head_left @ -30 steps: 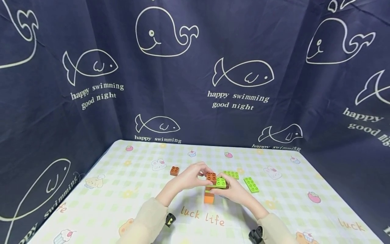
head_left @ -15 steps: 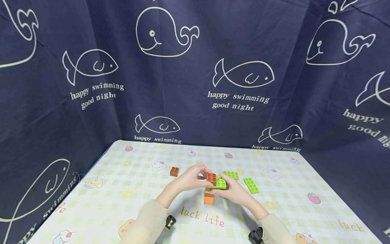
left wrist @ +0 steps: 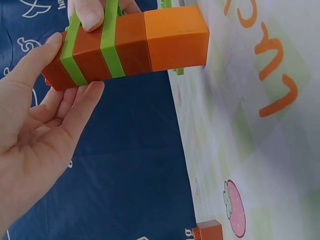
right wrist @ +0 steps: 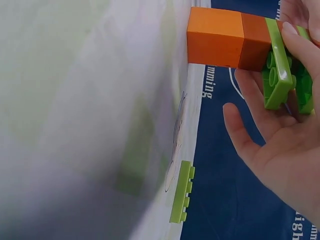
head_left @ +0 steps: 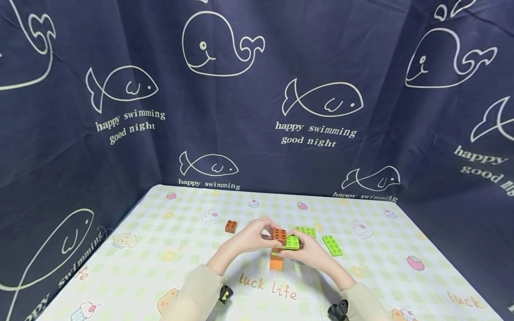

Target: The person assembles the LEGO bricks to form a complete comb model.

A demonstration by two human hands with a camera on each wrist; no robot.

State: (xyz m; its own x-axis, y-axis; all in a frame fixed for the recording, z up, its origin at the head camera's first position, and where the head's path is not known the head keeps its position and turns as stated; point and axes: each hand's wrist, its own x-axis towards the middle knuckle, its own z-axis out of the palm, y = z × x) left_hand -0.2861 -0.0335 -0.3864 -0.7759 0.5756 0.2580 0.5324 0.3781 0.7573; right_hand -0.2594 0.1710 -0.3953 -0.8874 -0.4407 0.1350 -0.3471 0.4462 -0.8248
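Observation:
A tower of toy building bricks stands on the table, with an orange brick (head_left: pixel 276 262) at its foot. Brown bricks and two thin green plates alternate above it; the plates jut out to the right. My left hand (head_left: pixel 254 234) pinches the top brown brick (head_left: pixel 279 236) between thumb and fingers. From the right side, my right hand (head_left: pixel 307 250) grips the tower at the green plates (right wrist: pixel 278 75), its thumb on the brown brick between them. Part of the tower's middle is hidden by the hands in the head view.
A loose brown brick (head_left: pixel 230 226) lies left of the hands. Two studded green plates lie to the right, one farther back (head_left: pixel 306 231) and one nearer the right edge (head_left: pixel 332 245). A patterned cloth covers the table (head_left: pixel 160 267); a dark blue curtain (head_left: pixel 257 133) hangs behind.
Both hands keep their hold on the tower with almost no movement. The head view has shifted very slightly.

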